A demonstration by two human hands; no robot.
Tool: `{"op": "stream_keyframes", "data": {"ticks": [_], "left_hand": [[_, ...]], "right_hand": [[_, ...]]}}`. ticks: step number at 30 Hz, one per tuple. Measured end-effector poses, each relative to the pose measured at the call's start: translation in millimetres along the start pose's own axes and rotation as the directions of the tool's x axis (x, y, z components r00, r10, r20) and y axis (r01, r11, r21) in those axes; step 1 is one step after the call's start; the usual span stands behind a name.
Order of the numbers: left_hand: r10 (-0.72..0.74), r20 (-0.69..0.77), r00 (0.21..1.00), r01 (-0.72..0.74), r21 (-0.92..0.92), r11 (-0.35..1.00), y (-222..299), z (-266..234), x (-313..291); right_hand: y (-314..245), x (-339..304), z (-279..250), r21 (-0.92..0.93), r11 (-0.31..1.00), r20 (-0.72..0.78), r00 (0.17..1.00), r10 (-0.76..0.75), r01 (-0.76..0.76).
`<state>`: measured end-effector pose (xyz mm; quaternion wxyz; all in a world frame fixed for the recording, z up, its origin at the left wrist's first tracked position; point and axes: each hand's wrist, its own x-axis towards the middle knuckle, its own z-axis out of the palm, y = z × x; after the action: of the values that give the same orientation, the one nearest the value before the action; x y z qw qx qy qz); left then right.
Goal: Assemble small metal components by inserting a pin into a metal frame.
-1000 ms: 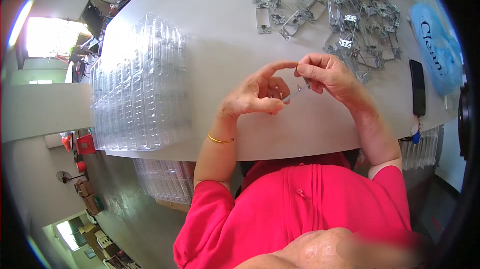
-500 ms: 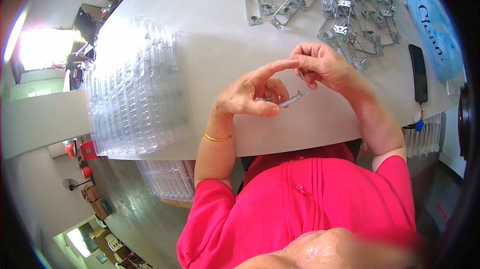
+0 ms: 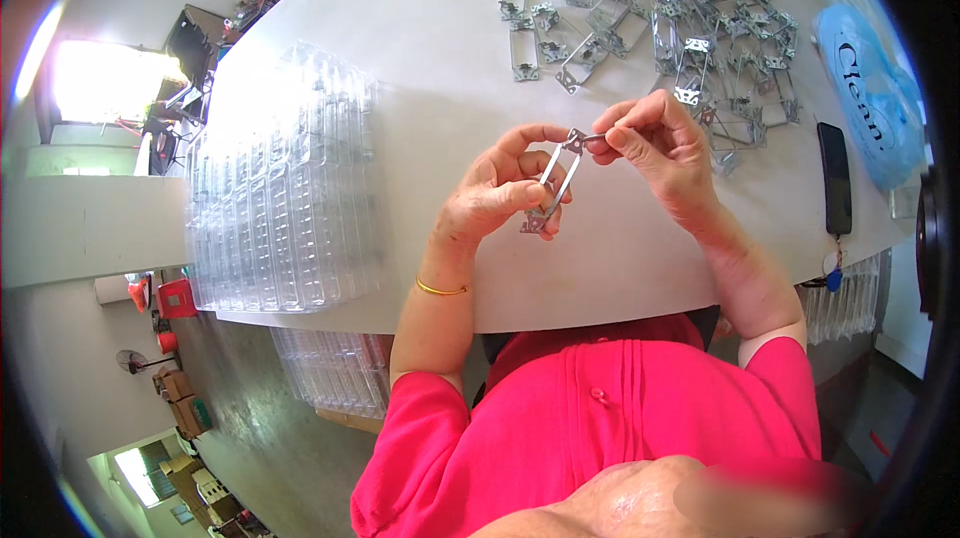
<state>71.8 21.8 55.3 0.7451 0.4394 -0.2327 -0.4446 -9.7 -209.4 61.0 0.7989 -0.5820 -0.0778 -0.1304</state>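
Both hands hold one small metal frame bracket [image 3: 556, 181] above the white table [image 3: 440, 68]. My left hand [image 3: 497, 196] pinches its lower end between thumb and fingers. Its upper end sits between the fingertips of my right hand [image 3: 660, 148]. The bracket is a narrow rectangular loop of silver sheet metal, tilted upward to the right. A gold bangle is on my left wrist.
A heap of several similar metal brackets [image 3: 680, 18] lies at the far side of the table. A stack of clear plastic blister trays [image 3: 285, 178] stands at the left. A black phone [image 3: 835, 178] and a blue bag [image 3: 870, 98] lie at the right edge.
The bracket has been turned between the hands and now shows its long loop. My left index finger, stretched out before, has curled onto the part.
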Motion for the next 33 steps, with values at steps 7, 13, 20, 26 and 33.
{"op": "stream_keyframes", "data": {"ticks": [7,13,20,26,33], "left_hand": [[0.003,0.002,1.000,-0.003,-0.029,1.000,-2.6,-2.1,2.0],[-0.044,-0.034,0.998,0.047,0.084,0.995,-4.3,-0.5,1.5],[0.008,-0.285,0.958,0.092,0.336,0.937,3.8,14.7,2.3],[0.231,-0.391,0.891,0.313,0.897,0.313,-1.3,32.8,1.0],[0.219,-0.351,0.911,0.355,0.935,0.020,7.0,42.8,-1.8]], "right_hand": [[12.2,-4.3,-1.3,-0.255,0.943,0.070,0.977,-0.202,0.213],[8.1,-1.5,2.0,-0.626,0.601,0.289,0.864,-0.413,0.497],[13.8,-5.3,-0.1,-0.517,0.768,0.107,0.918,-0.381,0.379],[23.3,-6.1,-1.5,-0.488,0.839,0.003,0.961,-0.277,0.243],[32.7,-8.2,-2.8,-0.511,0.836,0.004,0.974,-0.229,0.198]]}}
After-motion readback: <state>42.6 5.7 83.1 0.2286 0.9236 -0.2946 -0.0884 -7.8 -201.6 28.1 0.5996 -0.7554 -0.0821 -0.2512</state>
